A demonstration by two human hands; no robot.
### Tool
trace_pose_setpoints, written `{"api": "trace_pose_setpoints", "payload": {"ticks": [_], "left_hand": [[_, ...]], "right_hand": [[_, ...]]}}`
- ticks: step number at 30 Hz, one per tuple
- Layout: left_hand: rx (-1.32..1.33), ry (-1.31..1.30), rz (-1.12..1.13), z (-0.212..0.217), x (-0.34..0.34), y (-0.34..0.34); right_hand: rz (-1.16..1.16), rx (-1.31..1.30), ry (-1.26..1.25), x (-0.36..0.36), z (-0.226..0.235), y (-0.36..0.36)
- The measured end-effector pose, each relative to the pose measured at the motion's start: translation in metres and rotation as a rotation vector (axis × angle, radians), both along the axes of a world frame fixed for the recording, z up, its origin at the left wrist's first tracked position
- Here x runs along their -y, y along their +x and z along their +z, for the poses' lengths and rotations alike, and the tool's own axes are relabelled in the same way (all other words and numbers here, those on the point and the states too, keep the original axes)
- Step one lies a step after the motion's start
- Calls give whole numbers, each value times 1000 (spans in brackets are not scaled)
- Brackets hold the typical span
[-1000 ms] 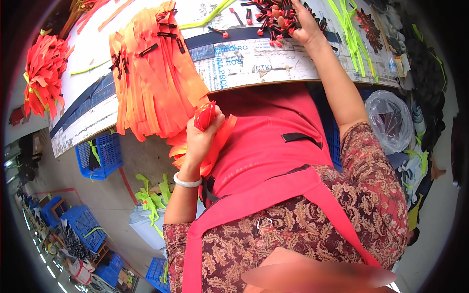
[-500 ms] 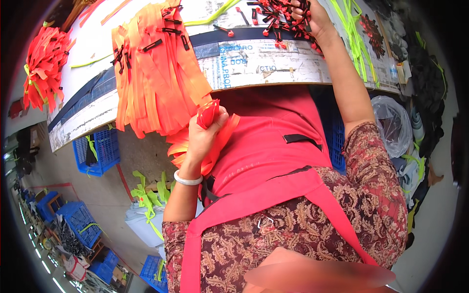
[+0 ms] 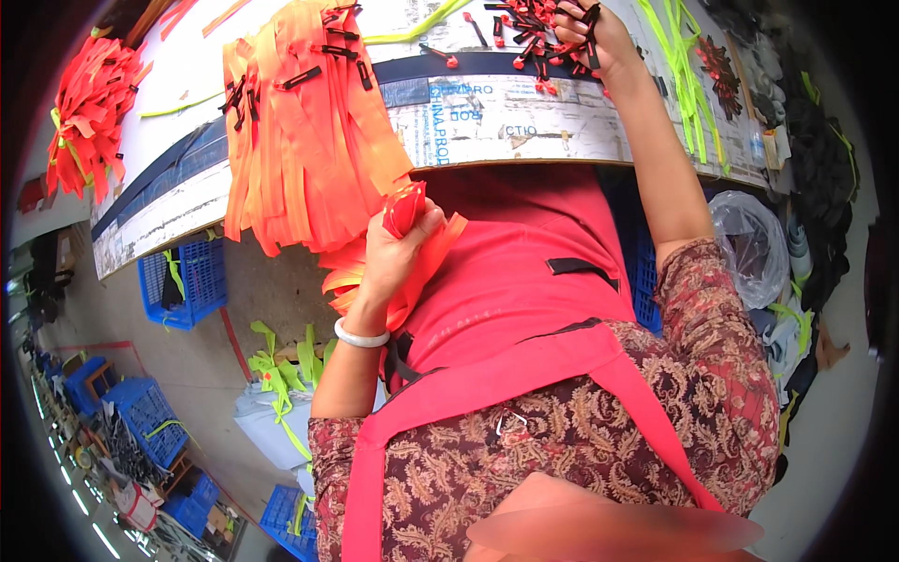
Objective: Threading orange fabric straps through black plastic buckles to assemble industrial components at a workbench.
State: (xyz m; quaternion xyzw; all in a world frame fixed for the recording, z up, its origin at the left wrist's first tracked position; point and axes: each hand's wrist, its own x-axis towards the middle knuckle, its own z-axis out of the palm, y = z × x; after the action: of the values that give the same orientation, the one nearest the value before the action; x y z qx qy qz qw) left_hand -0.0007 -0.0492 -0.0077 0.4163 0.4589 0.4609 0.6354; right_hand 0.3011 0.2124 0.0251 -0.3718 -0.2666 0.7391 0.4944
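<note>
Work at a desk [image 3: 552,140], seemingly part complete. At left, orange straps [image 3: 300,169] drape over the near edge, with black clips [image 3: 299,78] across their far part; that portion appears done. A heap of loose red-tipped clips [image 3: 536,39] at the far side, and a strap bundle [image 3: 405,208] whose visible end shows no clip, appear to remain. The left hand [image 3: 398,248] has its grip closed around this bundle, just off the desk's near edge, above the red apron [image 3: 510,281]. The right hand [image 3: 599,42], at the heap's right side, has its grip curled shut on several clips.
</note>
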Motion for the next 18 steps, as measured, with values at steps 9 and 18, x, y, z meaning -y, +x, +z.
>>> {"api": "trace_pose_setpoints", "payload": {"ticks": [9,18], "left_hand": [[-35,-31,-49,-1,1,2],[-38,-46,-70,-1,1,6]], "right_hand": [[-62,247,237,46,-35,-17],[-138,1723,1063,94,-53,-19]]}}
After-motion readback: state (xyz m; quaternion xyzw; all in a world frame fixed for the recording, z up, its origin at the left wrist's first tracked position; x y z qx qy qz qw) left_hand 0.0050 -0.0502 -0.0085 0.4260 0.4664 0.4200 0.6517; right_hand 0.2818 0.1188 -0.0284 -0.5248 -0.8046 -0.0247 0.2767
